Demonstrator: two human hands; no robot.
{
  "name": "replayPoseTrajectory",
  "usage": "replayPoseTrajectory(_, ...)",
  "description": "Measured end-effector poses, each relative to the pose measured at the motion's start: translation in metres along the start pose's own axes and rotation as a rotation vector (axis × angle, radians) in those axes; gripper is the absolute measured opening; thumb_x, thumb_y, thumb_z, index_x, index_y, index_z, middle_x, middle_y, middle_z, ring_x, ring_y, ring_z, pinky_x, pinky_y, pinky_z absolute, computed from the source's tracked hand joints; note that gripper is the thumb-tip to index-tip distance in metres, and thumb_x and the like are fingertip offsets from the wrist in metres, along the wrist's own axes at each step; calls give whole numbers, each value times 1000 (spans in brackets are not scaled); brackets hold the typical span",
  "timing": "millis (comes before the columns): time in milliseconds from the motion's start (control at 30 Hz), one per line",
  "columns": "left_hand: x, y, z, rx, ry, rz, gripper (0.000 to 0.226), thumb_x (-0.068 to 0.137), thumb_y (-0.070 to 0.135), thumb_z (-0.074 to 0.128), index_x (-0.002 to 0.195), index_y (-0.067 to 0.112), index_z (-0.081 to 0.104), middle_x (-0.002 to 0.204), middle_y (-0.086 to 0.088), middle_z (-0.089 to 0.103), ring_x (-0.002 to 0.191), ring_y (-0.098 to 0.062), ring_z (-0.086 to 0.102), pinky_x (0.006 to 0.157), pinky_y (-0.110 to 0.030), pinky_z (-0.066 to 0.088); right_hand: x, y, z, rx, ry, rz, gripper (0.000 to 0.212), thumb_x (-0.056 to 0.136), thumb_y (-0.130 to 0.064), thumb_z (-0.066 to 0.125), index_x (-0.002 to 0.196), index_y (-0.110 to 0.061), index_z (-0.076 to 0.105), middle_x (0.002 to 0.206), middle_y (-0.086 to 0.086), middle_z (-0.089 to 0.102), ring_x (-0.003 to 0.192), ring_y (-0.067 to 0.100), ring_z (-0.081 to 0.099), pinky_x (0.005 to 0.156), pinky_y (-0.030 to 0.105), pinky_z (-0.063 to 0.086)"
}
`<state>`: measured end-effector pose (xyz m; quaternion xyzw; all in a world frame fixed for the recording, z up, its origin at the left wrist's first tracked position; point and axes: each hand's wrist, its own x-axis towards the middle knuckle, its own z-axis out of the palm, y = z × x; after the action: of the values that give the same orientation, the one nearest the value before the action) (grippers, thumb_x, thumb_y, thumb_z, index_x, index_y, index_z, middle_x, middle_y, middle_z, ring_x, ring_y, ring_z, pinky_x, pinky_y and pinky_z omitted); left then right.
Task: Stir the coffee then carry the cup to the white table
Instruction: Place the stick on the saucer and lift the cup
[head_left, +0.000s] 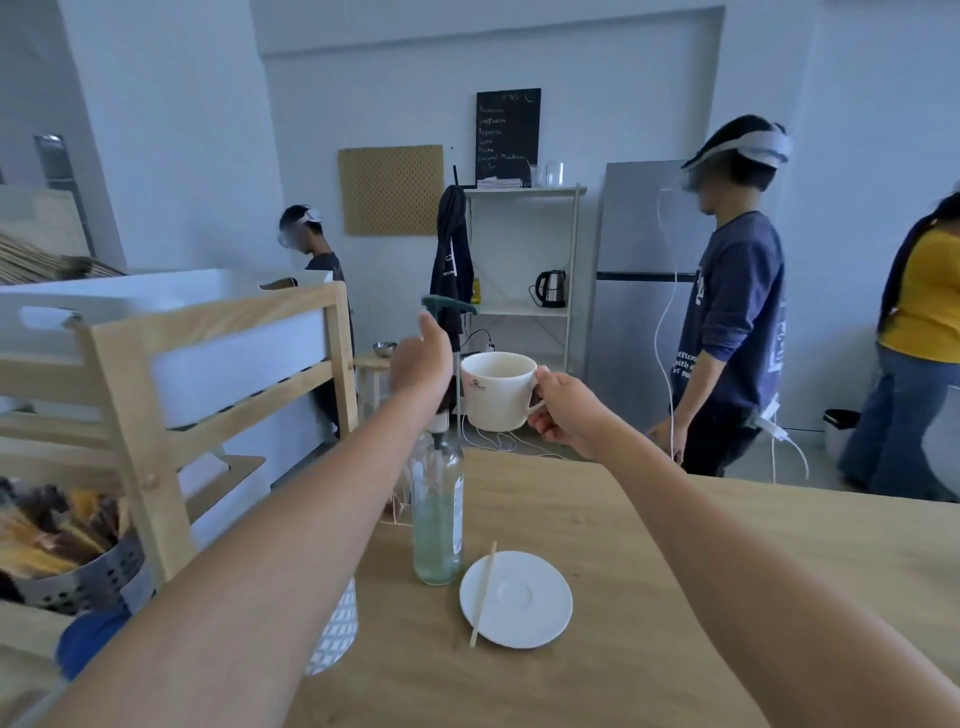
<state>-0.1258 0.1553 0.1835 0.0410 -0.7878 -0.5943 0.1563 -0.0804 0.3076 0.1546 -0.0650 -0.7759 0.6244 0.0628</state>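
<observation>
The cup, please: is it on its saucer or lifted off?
Lifted off: the right hand holds the cup by its handle; only the stick lies on the saucer.

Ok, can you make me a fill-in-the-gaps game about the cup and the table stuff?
The right hand holds the white cup by its ____.
The wooden stirrer lies across the white ____.
The clear bottle has a green ____ on top.
Missing words: handle, saucer, pump.

The cup (497, 391) is white with a small dark logo. The saucer (524, 603) is white, the counter (675, 571) light wood. The bottle (438, 519) is clear, its pump (448, 304) dark green.
</observation>
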Motion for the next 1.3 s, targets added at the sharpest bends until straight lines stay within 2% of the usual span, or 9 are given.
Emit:
replayPoseTrajectory(100, 17, 28, -15, 241, 133, 263, 60, 101, 42, 24, 92, -4, 62, 99, -19, 67, 100, -35, 64, 80, -40, 49, 4, -11, 1, -10, 11, -20, 34, 101, -34, 26, 109, -12, 50, 67, 9, 53, 53, 14, 44, 51, 24, 40)
replayPoseTrajectory(200, 40, 48, -22, 432, 132, 309, 60, 100, 41, 26, 110, -5, 62, 115, -23, 64, 108, -37, 60, 89, -44, 48, 6, -20, 2, -19, 10, -36, 34, 102, -35, 26, 110, -12, 50, 66, 8, 54, 53, 14, 46, 50, 23, 42)
replayPoseTrajectory(333, 62, 59, -14, 605, 187, 328, 53, 98, 41, 31, 114, -1, 60, 117, -18, 61, 111, -35, 55, 90, -44, 48, 15, -28, 2, -12, 2, -46, 39, 101, -36, 26, 119, -11, 51, 68, 9, 54, 54, 14, 46, 51, 23, 42)
replayPoseTrajectory(600, 94, 73, 11, 811, -98, 333, 61, 95, 41, 26, 133, 0, 49, 137, -22, 49, 126, -38, 44, 105, -45, 38, 27, -37, 5, -2, 6, -59, 38, 101, -37, 27, 119, -13, 51, 67, 8, 55, 54, 14, 48, 51, 23, 44)
replayPoseTrajectory(833, 105, 70, 22, 1040, -300, 348, 73, 90, 52, 3, 151, 20, 27, 159, -13, 24, 145, -35, 19, 118, -52, 14, 35, -33, 6, -5, 19, -49, 32, 100, -38, 28, 100, -15, 50, 65, 10, 54, 50, 15, 47, 45, 22, 40)
replayPoseTrajectory(933, 105, 68, 21, 1064, -338, 257, 82, 80, 63, 4, 154, 29, 16, 162, -9, 13, 149, -33, 6, 120, -50, 8, 36, -29, 6, 5, 24, -37, 34, 100, -39, 29, 79, -20, 48, 64, 9, 54, 49, 15, 46, 45, 22, 40)
replayPoseTrajectory(1000, 106, 68, 18, 1030, -337, 164, 94, 71, 69, 11, 155, 26, 12, 163, -9, 7, 150, -31, 3, 120, -48, 6, 36, -28, 6, 26, 27, -34, 33, 100, -38, 30, 77, -21, 48, 63, 9, 53, 48, 15, 45, 44, 21, 39)
replayPoseTrajectory(1167, 101, 69, 20, 1031, -363, 203, 70, 94, 54, 17, 155, 20, 15, 163, -11, 8, 149, -30, 9, 119, -44, 9, 36, -25, 5, 46, 26, -44, 36, 100, -39, 30, 80, -18, 51, 63, 9, 53, 50, 15, 45, 47, 22, 39)
replayPoseTrajectory(1300, 99, 67, 22, 1005, -395, 227, 61, 100, 45, 16, 155, 19, 16, 163, -10, 10, 149, -29, 12, 119, -43, 12, 37, -23, 4, 31, 31, -45, 38, 99, -40, 32, 72, -19, 48, 62, 8, 55, 49, 15, 46, 46, 22, 39)
